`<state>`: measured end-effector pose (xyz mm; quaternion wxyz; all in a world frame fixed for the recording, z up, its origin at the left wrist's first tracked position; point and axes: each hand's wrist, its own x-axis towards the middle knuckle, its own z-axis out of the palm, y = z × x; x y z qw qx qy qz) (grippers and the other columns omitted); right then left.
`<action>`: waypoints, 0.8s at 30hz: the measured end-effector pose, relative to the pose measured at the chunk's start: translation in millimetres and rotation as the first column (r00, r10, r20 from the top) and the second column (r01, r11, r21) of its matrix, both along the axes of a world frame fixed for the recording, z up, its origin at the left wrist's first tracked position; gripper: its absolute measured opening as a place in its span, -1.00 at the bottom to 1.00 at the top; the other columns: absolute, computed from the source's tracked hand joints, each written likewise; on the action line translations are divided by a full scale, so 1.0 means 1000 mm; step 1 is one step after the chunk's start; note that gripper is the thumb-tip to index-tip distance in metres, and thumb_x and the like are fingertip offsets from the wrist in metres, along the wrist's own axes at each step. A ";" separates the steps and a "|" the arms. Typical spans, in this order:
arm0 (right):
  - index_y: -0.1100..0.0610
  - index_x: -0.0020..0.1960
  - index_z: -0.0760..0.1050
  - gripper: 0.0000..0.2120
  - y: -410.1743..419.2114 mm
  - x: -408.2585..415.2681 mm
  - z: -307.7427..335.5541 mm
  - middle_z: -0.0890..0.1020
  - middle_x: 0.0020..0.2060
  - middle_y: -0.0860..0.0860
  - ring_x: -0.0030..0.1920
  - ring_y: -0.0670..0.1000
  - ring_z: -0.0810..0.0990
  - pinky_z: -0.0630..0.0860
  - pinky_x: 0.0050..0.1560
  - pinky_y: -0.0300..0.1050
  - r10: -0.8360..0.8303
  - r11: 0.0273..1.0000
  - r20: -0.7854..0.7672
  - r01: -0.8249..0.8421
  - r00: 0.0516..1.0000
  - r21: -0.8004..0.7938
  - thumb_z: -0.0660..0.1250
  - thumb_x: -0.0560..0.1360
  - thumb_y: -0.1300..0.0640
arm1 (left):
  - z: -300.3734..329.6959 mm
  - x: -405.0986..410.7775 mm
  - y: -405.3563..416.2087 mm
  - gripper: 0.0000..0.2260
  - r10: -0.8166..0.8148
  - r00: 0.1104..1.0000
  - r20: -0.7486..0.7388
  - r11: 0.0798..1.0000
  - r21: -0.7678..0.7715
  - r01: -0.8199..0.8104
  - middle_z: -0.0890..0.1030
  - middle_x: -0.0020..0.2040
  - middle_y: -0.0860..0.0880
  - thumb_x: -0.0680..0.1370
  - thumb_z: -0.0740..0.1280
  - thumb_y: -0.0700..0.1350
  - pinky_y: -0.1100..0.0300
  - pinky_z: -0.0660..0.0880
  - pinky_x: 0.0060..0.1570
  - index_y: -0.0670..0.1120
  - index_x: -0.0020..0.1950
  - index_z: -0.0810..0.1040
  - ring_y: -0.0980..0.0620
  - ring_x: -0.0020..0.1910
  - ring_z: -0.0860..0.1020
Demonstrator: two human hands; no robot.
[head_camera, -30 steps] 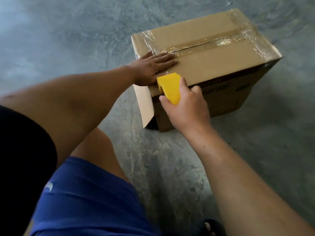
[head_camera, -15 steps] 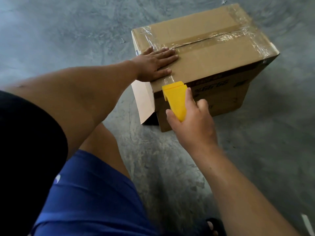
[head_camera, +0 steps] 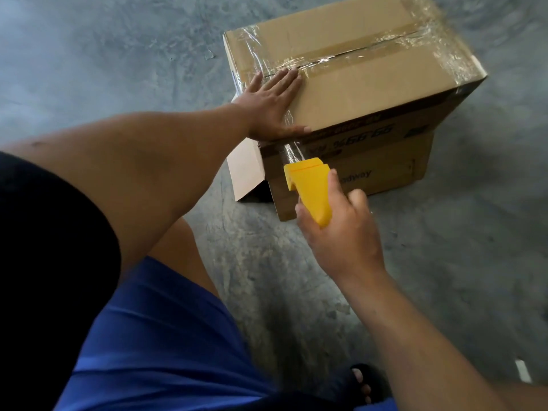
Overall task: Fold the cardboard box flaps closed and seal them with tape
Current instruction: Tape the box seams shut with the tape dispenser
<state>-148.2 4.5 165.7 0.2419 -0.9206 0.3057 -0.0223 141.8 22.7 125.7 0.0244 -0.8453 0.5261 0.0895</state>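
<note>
A brown cardboard box (head_camera: 364, 84) stands on the concrete floor, its top flaps folded shut with clear tape along the centre seam and across both ends. My left hand (head_camera: 271, 106) lies flat with straight fingers on the top near the left end, pressing the tape down. My right hand (head_camera: 338, 229) grips a yellow tape dispenser (head_camera: 310, 188) held against the box's near side. A strip of clear tape (head_camera: 292, 149) runs from the dispenser up over the top edge. A side flap (head_camera: 244, 170) sticks out at the box's lower left corner.
Grey concrete floor (head_camera: 118, 54) surrounds the box. My knee in blue shorts (head_camera: 166, 336) is at bottom left, and my sandalled foot (head_camera: 363, 381) at the bottom centre. A small white scrap (head_camera: 523, 370) lies on the floor at lower right.
My right hand has drawn the dispenser down from the box's top edge along the near side, pulling tape out. My left hand has stayed pressed on the top.
</note>
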 end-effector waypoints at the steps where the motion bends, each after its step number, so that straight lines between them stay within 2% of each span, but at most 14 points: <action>1: -0.01 0.57 -0.02 -0.25 -0.001 0.000 -0.003 0.28 -0.04 0.00 -0.22 -0.06 0.33 0.14 -0.41 -0.31 0.002 1.000 -0.004 -0.002 1.000 -0.002 0.08 0.52 -0.33 | 0.000 -0.002 -0.001 0.07 0.008 1.000 -0.003 1.000 -0.005 -0.008 -0.20 0.63 -0.06 0.37 -0.12 0.63 -0.21 -0.21 0.52 -0.08 0.62 -0.21 0.00 0.59 -0.22; 6: -0.01 0.57 -0.02 -0.25 -0.008 0.017 -0.011 0.29 -0.02 0.00 -0.21 -0.06 0.34 0.14 -0.42 -0.29 0.006 1.000 0.016 -0.006 1.000 0.002 0.11 0.52 -0.32 | -0.002 -0.026 0.007 -0.01 -0.009 0.999 0.052 0.998 -0.060 0.012 -0.12 0.64 -0.11 0.44 -0.09 0.55 -0.22 -0.17 0.52 -0.12 0.63 -0.12 -0.04 0.61 -0.14; 10: 0.00 0.57 0.00 -0.26 -0.003 0.012 -0.025 0.28 -0.03 0.00 -0.20 -0.04 0.35 0.17 -0.42 -0.27 0.001 1.000 -0.006 -0.001 1.000 0.018 0.10 0.52 -0.32 | -0.010 -0.041 0.011 0.01 0.002 0.996 0.092 0.999 -0.046 0.003 -0.16 0.63 -0.13 0.43 -0.07 0.56 -0.25 -0.15 0.51 -0.13 0.62 -0.18 -0.09 0.60 -0.18; 12: -0.01 0.56 0.03 -0.28 -0.001 0.012 -0.032 0.31 -0.02 0.02 -0.19 -0.02 0.37 0.24 -0.39 -0.19 -0.020 0.999 0.008 0.019 1.000 0.047 0.09 0.52 -0.32 | -0.009 -0.041 0.010 -0.02 0.017 0.996 0.086 0.999 -0.035 -0.014 -0.17 0.63 -0.13 0.46 -0.10 0.54 -0.25 -0.15 0.51 -0.12 0.62 -0.20 -0.09 0.60 -0.19; 14: 0.00 0.55 0.11 -0.31 -0.006 0.019 -0.039 0.33 -0.02 0.03 -0.15 0.01 0.37 0.32 -0.25 -0.13 -0.078 0.991 0.008 0.076 0.997 0.109 0.10 0.53 -0.30 | -0.009 -0.043 0.009 -0.05 0.007 0.996 0.086 1.000 -0.028 -0.004 -0.18 0.63 -0.13 0.47 -0.13 0.52 -0.26 -0.14 0.51 -0.12 0.62 -0.21 -0.09 0.60 -0.19; 17: 0.07 0.40 0.38 -0.37 -0.018 0.030 -0.053 0.53 0.05 0.10 -0.03 0.11 0.52 0.54 -0.08 0.01 -0.184 0.951 -0.098 0.202 0.978 0.233 0.12 0.49 -0.29 | -0.016 -0.050 0.009 -0.10 0.009 0.993 0.120 1.000 -0.029 -0.005 -0.17 0.63 -0.13 0.50 -0.14 0.48 -0.27 -0.11 0.51 -0.11 0.62 -0.21 -0.09 0.60 -0.18; 19: 0.08 0.33 0.44 -0.35 -0.018 0.027 -0.058 0.57 0.10 0.13 0.00 0.15 0.57 0.61 -0.09 0.13 -0.219 0.935 -0.145 0.250 0.965 0.253 0.11 0.44 -0.33 | -0.020 -0.051 0.010 -0.12 0.037 0.991 0.130 0.999 -0.039 -0.033 -0.17 0.63 -0.13 0.52 -0.10 0.45 -0.26 -0.11 0.51 -0.12 0.62 -0.21 -0.09 0.60 -0.17; 21: 0.07 0.34 0.43 -0.35 -0.016 0.028 -0.056 0.56 0.10 0.13 0.00 0.16 0.57 0.61 -0.10 0.15 -0.231 0.928 -0.128 0.258 0.964 0.268 0.12 0.44 -0.34 | -0.021 -0.050 0.009 -0.10 0.049 0.990 0.130 0.998 -0.038 -0.045 -0.17 0.63 -0.14 0.53 0.00 0.44 -0.26 -0.10 0.51 -0.12 0.62 -0.21 -0.11 0.60 -0.17; 24: 0.10 0.32 0.44 -0.42 -0.020 0.042 -0.046 0.55 0.11 0.15 0.05 0.18 0.54 0.57 0.00 0.15 -0.233 0.932 -0.085 0.248 0.969 0.266 0.16 0.48 -0.28 | -0.023 -0.052 0.008 -0.07 0.043 0.990 0.133 0.999 -0.024 -0.041 -0.18 0.63 -0.16 0.52 0.16 0.38 -0.27 -0.09 0.51 -0.12 0.62 -0.22 -0.13 0.60 -0.18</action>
